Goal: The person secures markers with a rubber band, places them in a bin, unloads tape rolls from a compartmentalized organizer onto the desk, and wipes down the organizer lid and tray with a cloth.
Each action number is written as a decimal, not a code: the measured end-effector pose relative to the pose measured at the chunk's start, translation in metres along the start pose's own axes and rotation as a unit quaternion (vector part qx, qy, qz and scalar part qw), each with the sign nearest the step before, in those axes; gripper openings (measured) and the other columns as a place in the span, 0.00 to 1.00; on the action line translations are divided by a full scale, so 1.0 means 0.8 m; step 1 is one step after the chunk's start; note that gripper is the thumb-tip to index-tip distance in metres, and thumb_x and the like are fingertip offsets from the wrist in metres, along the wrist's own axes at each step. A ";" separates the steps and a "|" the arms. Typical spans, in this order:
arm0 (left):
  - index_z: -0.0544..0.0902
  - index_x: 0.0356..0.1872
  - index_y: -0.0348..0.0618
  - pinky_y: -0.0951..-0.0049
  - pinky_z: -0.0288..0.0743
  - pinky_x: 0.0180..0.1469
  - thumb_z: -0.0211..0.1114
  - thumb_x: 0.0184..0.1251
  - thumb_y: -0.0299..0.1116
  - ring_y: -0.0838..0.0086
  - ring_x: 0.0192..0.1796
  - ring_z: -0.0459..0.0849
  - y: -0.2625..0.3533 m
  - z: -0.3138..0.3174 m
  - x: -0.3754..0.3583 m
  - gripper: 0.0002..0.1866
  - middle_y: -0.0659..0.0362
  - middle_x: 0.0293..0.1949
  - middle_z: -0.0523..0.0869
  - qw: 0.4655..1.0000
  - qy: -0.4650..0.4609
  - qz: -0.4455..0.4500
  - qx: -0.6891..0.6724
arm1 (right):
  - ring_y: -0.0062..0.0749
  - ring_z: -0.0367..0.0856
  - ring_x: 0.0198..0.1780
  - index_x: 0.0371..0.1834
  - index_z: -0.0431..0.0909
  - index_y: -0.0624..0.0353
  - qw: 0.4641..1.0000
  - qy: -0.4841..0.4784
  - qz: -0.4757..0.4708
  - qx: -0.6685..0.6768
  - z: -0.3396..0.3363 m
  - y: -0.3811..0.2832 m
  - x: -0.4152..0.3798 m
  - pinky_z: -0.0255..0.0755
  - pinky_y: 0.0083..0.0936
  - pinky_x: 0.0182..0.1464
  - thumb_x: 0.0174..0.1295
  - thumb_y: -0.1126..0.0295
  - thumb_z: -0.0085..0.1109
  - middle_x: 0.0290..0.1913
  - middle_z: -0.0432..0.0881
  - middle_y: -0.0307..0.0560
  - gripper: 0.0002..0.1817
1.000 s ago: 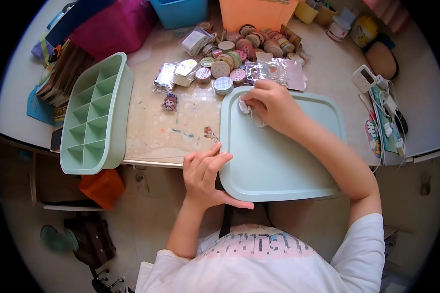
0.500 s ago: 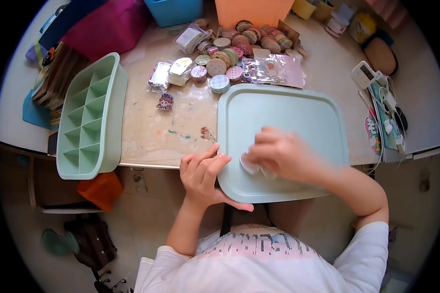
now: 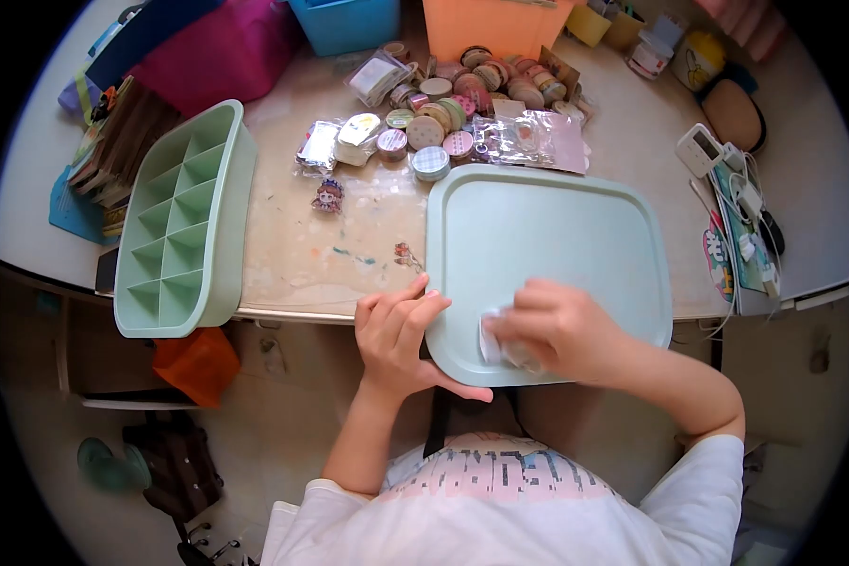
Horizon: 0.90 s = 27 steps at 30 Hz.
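A pale green lid (image 3: 557, 226) with a raised rim lies over the table's front edge. My left hand (image 3: 394, 340) grips its left front corner, fingers along the side and thumb at the front rim. Over the front part of the lid, my right hand (image 3: 564, 330) is closed on a crumpled white wipe (image 3: 490, 341) pressed to the surface; the hand is slightly blurred and hides part of the wipe. To the left stands a matching green divided box (image 3: 224, 226), its compartments facing up.
Rolls of washi tape (image 3: 426, 130) and clear packets (image 3: 528, 140) are heaped behind the lid. A character figure piece (image 3: 328, 195) lies left of it. Blue (image 3: 344, 24) and orange (image 3: 491, 28) bins stand at the back. White cables (image 3: 753, 203) and a small clock (image 3: 700, 149) sit at right.
My right hand has moved the wipe a little toward the front and right across the lid. My left hand keeps its hold on the corner. The view has shifted slightly.
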<state>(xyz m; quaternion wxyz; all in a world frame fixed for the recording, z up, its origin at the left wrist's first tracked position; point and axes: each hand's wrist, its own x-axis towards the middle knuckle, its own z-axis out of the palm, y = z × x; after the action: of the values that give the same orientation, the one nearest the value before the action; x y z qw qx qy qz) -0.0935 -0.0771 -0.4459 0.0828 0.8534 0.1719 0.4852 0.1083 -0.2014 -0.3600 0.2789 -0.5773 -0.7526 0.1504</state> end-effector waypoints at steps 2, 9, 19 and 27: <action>0.84 0.46 0.44 0.62 0.73 0.53 0.62 0.33 0.93 0.64 0.47 0.91 -0.001 0.000 0.002 0.58 0.57 0.41 0.89 1.000 -0.003 0.000 -0.001 | 0.37 0.80 0.38 0.46 0.89 0.54 0.999 -0.038 0.000 0.034 -0.002 -0.019 -0.023 0.79 0.34 0.37 0.56 0.77 0.68 0.35 0.81 0.39 0.14; 0.86 0.38 0.43 0.64 0.74 0.46 0.55 0.41 0.94 0.64 0.44 0.91 -0.006 0.013 0.001 0.55 0.60 0.35 0.85 0.998 0.038 0.042 0.019 | 0.39 0.81 0.39 0.42 0.88 0.52 0.997 0.014 0.010 -0.070 -0.008 0.013 0.010 0.79 0.37 0.39 0.56 0.76 0.66 0.33 0.80 0.41 0.11; 0.85 0.36 0.44 0.64 0.75 0.47 0.54 0.40 0.95 0.63 0.44 0.92 -0.004 0.012 0.000 0.55 0.60 0.34 0.85 0.998 0.050 0.037 0.022 | 0.47 0.81 0.36 0.44 0.89 0.60 0.978 0.149 -0.010 -0.146 -0.016 0.103 0.076 0.77 0.40 0.41 0.60 0.80 0.67 0.34 0.80 0.50 0.10; 0.86 0.35 0.45 0.64 0.75 0.48 0.56 0.39 0.94 0.64 0.45 0.92 -0.008 0.015 -0.002 0.54 0.62 0.34 0.86 0.998 0.043 0.036 0.018 | 0.36 0.80 0.39 0.43 0.85 0.58 0.997 -0.005 -0.047 -0.056 0.000 -0.002 -0.005 0.80 0.32 0.35 0.53 0.75 0.69 0.36 0.80 0.39 0.12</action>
<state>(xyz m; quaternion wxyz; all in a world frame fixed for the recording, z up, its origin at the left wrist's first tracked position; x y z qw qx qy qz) -0.0852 -0.0718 -0.4554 0.0422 0.8387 0.1533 0.5208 0.1076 -0.2056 -0.3597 0.2491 -0.5554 -0.7873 0.0982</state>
